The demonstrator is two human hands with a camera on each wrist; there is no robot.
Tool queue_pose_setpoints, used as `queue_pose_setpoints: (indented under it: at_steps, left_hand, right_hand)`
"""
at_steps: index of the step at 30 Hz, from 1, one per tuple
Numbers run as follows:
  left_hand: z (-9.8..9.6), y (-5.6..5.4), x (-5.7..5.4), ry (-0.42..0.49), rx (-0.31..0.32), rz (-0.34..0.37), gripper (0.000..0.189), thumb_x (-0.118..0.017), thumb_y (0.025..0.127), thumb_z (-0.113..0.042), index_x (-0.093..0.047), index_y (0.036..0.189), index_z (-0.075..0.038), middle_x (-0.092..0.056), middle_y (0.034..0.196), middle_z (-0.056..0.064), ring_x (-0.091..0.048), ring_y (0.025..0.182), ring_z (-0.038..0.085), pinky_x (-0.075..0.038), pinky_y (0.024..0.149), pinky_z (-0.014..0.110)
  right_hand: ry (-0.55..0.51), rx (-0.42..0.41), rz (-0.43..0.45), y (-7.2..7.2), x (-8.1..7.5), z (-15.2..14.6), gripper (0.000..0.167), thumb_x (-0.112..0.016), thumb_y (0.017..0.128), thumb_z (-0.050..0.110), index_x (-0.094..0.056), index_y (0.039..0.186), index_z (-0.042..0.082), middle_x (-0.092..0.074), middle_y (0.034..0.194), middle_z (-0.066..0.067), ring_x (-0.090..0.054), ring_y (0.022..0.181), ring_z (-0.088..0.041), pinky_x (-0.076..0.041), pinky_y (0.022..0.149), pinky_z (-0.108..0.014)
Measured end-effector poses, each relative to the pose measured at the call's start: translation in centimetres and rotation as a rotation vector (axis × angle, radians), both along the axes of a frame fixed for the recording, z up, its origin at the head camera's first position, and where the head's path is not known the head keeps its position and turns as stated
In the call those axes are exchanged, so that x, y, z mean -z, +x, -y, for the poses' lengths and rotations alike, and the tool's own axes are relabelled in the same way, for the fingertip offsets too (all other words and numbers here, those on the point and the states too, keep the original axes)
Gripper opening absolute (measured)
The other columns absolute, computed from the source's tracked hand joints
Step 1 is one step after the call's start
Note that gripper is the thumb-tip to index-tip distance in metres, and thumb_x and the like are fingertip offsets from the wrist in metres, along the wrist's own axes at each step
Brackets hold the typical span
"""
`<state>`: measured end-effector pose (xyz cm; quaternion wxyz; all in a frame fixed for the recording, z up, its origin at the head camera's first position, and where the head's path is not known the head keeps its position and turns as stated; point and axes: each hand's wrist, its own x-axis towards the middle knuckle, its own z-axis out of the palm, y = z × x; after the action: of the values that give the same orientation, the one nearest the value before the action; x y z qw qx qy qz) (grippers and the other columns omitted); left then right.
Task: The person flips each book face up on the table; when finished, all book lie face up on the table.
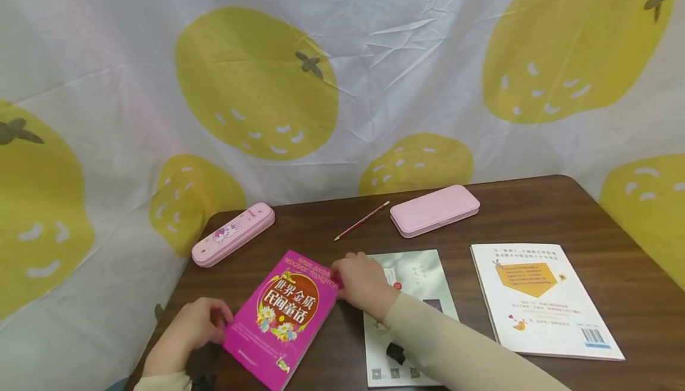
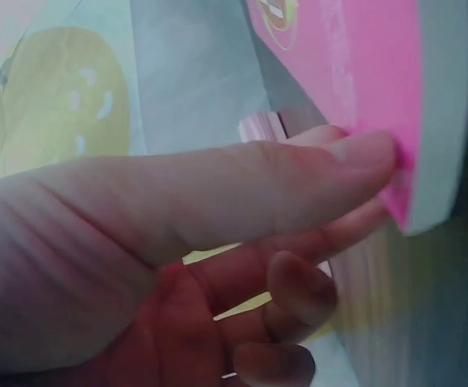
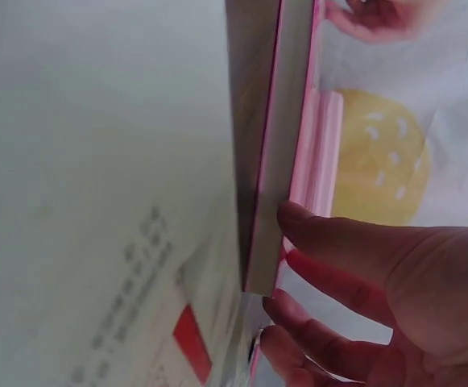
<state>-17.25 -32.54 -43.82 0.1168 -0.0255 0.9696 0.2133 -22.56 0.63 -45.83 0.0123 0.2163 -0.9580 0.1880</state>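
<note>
A magenta book (image 1: 283, 319) with a red oval and white Chinese title lies slanted at the front left of the table. My left hand (image 1: 200, 325) pinches its left edge near a corner; in the left wrist view the thumb (image 2: 330, 165) presses on the pink cover. At the upper right corner, my right hand (image 1: 364, 281) holds the book between thumb and fingers, its page edge (image 3: 278, 161) showing in the right wrist view. Beneath the right forearm lies a pale green book (image 1: 428, 266), partly hidden by the hand and sleeve.
A white book (image 1: 540, 302) with an orange panel and barcode lies at the right. Toward the back are a pink rabbit pencil case (image 1: 233, 235), a red pencil (image 1: 361, 221) and a plain pink case (image 1: 435, 210). A lemon-print cloth (image 1: 374, 82) hangs behind the table.
</note>
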Motion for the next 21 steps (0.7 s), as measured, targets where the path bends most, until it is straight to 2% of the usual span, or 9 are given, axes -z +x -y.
queue_pose_setpoints:
  at_steps: [6,11,15,21]
  left_hand:
    - [-0.1,0.7,0.2,0.025,0.074,0.017,0.036,-0.088,0.06,0.004,-0.067,0.082,-0.015,-0.059,0.065,-0.002,-0.053,0.061,0.016,-0.041,0.062,0.031]
    - [0.2,1.3,0.1,0.04,0.138,0.011,0.04,-0.093,0.058,-0.001,-0.066,0.084,-0.016,-0.06,0.065,-0.004,-0.054,0.062,0.015,-0.042,0.062,0.03]
    - [0.5,1.7,0.1,0.072,0.143,0.018,0.039,-0.094,0.056,-0.003,-0.067,0.082,-0.014,-0.062,0.063,-0.004,-0.057,0.061,0.014,-0.044,0.062,0.031]
    - [0.4,2.2,0.3,0.109,0.125,0.041,0.039,-0.094,0.058,-0.003,-0.065,0.084,-0.012,-0.065,0.063,-0.003,-0.059,0.061,0.015,-0.046,0.062,0.032]
  right_hand:
    - [-0.017,0.032,0.057,-1.1,-0.2,0.0,0.033,-0.089,0.079,0.033,-0.078,0.107,0.019,-0.07,0.096,-0.002,-0.059,0.09,-0.022,-0.053,0.076,-0.041]
    - [-0.054,0.009,0.067,-2.2,-0.2,0.6,0.032,-0.088,0.081,0.029,-0.078,0.109,0.017,-0.069,0.097,-0.002,-0.062,0.094,-0.022,-0.054,0.08,-0.041]
    - [-0.079,-0.048,0.051,-3.1,0.1,1.3,0.031,-0.085,0.085,0.026,-0.078,0.112,0.014,-0.067,0.098,-0.003,-0.063,0.095,-0.022,-0.055,0.085,-0.039]
    - [-0.1,-0.103,0.081,-4.2,0.8,2.0,0.035,-0.084,0.087,0.023,-0.076,0.119,0.011,-0.066,0.105,-0.005,-0.063,0.098,-0.022,-0.055,0.094,-0.038]
